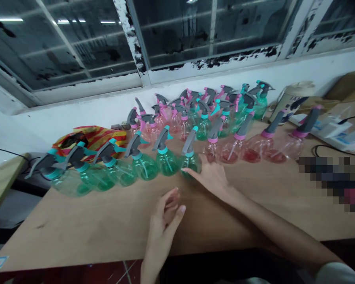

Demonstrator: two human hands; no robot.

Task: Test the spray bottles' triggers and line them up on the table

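Observation:
My right hand point(213, 175) reaches to the front row and grips a green spray bottle point(190, 161) low on its body. The thumb lies across the front; the other fingers are partly hidden on its right side. The bottle stands upright on the table, with a grey trigger head and a teal collar. Nearer to me, my left hand point(165, 217) hovers over the wood with nothing in it, fingers loosely bent and thumb apart. Another green spray bottle point(167, 159) stands just left of the held one, and a pink spray bottle point(212, 146) just right.
More green and pink bottles extend the row both ways; behind is a dense cluster of spray bottles point(185, 124). A red-and-yellow bag point(106, 136) lies back left on the wooden table point(106, 225). At right are a canvas pouch point(290, 102) and a power strip point(340, 132) with cables.

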